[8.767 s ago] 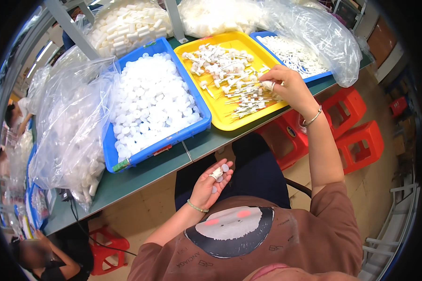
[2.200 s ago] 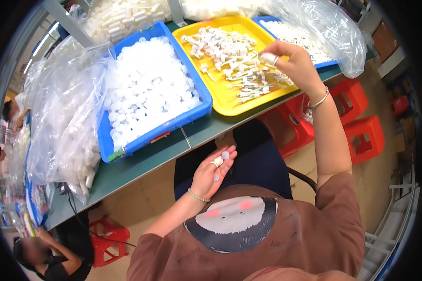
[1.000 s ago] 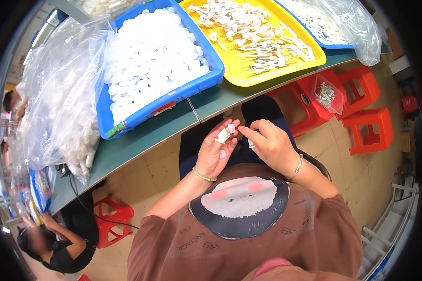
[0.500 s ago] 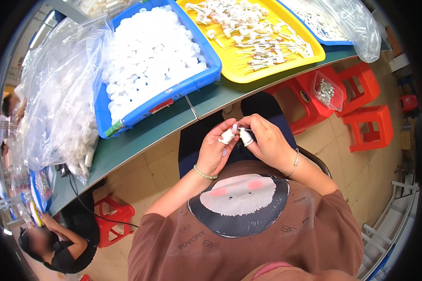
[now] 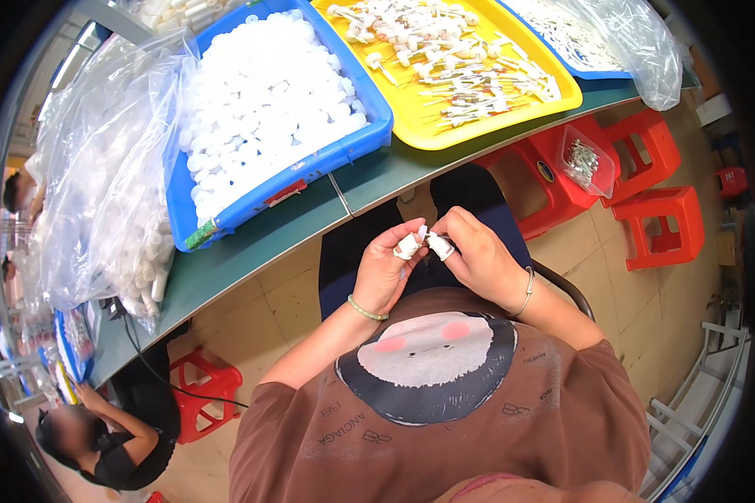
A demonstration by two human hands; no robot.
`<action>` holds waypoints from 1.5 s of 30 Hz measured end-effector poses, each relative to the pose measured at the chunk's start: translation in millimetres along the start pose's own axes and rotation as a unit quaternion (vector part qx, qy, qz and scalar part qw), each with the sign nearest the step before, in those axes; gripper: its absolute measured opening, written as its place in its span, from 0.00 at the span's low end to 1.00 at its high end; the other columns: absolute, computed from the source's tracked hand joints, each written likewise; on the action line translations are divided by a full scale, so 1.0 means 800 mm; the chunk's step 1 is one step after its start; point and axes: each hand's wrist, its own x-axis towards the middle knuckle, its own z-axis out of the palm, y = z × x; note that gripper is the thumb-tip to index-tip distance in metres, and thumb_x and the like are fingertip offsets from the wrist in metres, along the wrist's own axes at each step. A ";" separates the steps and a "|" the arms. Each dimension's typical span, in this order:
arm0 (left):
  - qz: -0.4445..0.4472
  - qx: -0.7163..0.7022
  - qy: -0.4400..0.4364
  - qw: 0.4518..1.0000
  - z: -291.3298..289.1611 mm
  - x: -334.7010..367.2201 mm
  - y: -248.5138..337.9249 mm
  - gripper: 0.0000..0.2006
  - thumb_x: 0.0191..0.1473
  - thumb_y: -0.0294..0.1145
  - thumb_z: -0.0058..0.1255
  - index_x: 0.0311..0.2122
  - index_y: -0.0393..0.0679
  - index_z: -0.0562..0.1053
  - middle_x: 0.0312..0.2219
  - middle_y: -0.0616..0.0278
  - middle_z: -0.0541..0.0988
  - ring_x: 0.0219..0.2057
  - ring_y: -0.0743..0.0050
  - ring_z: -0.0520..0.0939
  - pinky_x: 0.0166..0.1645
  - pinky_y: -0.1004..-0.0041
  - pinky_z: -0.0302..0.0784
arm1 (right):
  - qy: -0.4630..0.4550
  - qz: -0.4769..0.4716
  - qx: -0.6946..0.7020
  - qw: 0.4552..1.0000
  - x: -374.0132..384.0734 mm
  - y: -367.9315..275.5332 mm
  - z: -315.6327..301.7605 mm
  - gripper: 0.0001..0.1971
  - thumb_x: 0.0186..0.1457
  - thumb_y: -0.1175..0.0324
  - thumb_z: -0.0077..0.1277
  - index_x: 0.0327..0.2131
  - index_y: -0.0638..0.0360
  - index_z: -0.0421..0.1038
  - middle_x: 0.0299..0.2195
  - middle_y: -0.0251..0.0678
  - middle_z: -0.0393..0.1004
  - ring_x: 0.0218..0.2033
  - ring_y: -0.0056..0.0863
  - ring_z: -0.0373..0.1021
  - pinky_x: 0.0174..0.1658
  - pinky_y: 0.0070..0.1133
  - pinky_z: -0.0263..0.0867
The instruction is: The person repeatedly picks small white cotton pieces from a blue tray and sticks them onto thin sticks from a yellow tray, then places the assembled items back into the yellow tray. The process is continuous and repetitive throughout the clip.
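Note:
In front of my torso, above the lap, my left hand [image 5: 382, 270] and my right hand [image 5: 481, 258] meet with fingertips pinched close together. Between them is a small white plastic piece [image 5: 422, 231], its exact kind too small to make out. My left fingers grip it, and my right fingertips press in from the other side. White wraps, seemingly tape or finger covers, show at both thumbs: the left wrap [image 5: 406, 246] and the right wrap [image 5: 440, 246]. Whether my right fingers hold a separate part is hidden.
On the green table [image 5: 252, 266] stand a blue tray [image 5: 306, 178] heaped with white plastic caps, a yellow tray [image 5: 445, 137] of small wired white parts, and a clear bag [image 5: 101, 168] of white tubes. Red stools [image 5: 664, 225] stand right. A co-worker [image 5: 117, 444] sits lower left.
My hands stay nearly in place. The right thumb and its white wrap have tilted slightly, and the left wrap has turned a little. The view has shifted very slightly.

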 end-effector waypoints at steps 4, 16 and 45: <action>-0.009 -0.012 0.000 1.000 -0.004 -0.002 -0.001 0.11 0.54 0.25 0.52 0.44 0.40 0.74 0.37 0.64 0.77 0.38 0.78 0.77 0.44 0.78 0.75 | -0.054 0.130 0.160 0.977 -0.001 0.002 0.002 0.06 0.50 0.79 0.47 0.31 0.64 0.62 0.29 0.45 0.68 0.27 0.42 0.68 0.30 0.30 0.64; -0.046 0.046 0.038 0.997 0.006 -0.006 0.001 0.12 0.56 0.30 0.51 0.45 0.39 0.72 0.37 0.67 0.76 0.39 0.79 0.76 0.45 0.77 0.73 | -0.069 -0.064 -0.108 0.990 -0.002 -0.001 0.001 0.08 0.52 0.72 0.46 0.35 0.65 0.61 0.29 0.43 0.64 0.30 0.42 0.66 0.34 0.31 0.65; -0.012 -0.084 -0.056 0.995 0.004 -0.006 0.018 0.14 0.56 0.32 0.51 0.46 0.42 0.67 0.43 0.58 0.75 0.43 0.69 0.78 0.47 0.75 0.78 | 0.076 0.078 -0.331 0.937 0.159 0.048 -0.231 0.06 0.44 0.73 0.50 0.28 0.61 0.72 0.27 0.43 0.74 0.31 0.40 0.71 0.35 0.30 0.66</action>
